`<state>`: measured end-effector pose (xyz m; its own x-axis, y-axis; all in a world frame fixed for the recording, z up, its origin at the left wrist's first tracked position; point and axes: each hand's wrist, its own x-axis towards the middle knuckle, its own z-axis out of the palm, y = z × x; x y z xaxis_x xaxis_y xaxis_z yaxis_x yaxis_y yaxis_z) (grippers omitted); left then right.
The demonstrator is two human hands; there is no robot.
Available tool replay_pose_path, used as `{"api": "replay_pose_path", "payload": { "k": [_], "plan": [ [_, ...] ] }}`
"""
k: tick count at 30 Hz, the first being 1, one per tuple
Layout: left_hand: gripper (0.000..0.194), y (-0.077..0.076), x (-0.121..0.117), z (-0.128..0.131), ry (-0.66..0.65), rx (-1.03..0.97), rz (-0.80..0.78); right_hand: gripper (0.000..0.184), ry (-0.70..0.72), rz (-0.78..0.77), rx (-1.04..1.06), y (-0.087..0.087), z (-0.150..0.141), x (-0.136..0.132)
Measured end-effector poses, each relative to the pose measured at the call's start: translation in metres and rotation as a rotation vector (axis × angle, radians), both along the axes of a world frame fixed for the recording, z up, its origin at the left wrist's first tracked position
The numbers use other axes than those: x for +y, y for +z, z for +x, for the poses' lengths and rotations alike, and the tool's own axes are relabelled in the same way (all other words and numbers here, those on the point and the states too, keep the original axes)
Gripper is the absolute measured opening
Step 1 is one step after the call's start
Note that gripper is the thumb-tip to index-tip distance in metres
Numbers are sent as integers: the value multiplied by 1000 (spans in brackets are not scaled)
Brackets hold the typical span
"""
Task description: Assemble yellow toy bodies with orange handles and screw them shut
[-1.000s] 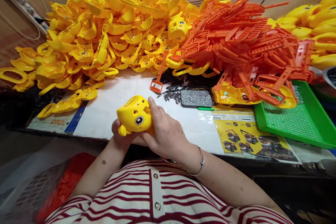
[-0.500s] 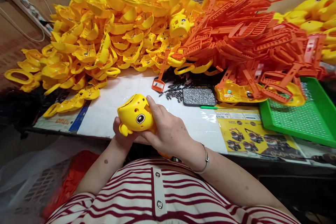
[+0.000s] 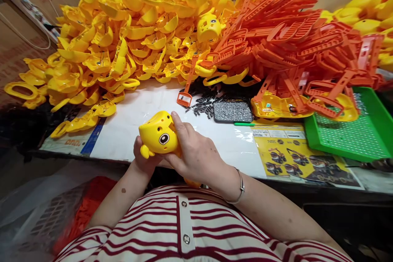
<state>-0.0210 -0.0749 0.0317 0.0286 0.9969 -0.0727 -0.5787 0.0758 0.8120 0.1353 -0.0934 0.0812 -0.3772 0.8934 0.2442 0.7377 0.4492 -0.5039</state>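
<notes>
Left hand (image 3: 145, 159) and right hand (image 3: 199, 151) both clamping yellow toy (image 3: 159, 133), toy pointing forward-left, long axis slanting back toward striped shirt (image 3: 147, 223).

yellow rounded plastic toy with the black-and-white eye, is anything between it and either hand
Nothing visible: the left hand and right hand both hold the yellow rounded plastic toy directly. The slotted orange plastic piece lies beyond it, apart.

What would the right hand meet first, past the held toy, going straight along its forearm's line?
Past the yellow toy, the right hand would likely reach the yellow shells at left; depth is unclear.
</notes>
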Motion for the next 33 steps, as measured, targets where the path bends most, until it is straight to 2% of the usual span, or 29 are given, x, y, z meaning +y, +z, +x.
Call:
{"api": "replay_pose_path", "payload": {
  "k": [6,10,13,16,18,21,23,29,33],
  "plan": [
    [76,-12,1,-9,2,6,-8,90,1,18,8,-2,1,-1],
    [83,-18,2,-20,-35,55,16,93,59,166,99,-11,5,0],
    [96,-12,0,-20,-144,74,99,94,137,324,201,-18,9,2],
    [110,3,0,-12,-306,71,151,94,163,417,274,-23,12,2],
    [108,13,-1,-8,-399,66,164,94,167,437,290,-25,13,2],
    [96,21,-1,-5,-471,64,174,93,162,452,294,-25,14,0],
    [92,22,-2,-4,-474,46,173,93,150,458,290,-26,13,-1],
    [86,20,-9,1,-359,-4,122,91,112,510,256,-28,12,-3],
    [86,20,-8,0,-426,-2,186,90,128,489,231,-25,13,-4]
  ]
}}
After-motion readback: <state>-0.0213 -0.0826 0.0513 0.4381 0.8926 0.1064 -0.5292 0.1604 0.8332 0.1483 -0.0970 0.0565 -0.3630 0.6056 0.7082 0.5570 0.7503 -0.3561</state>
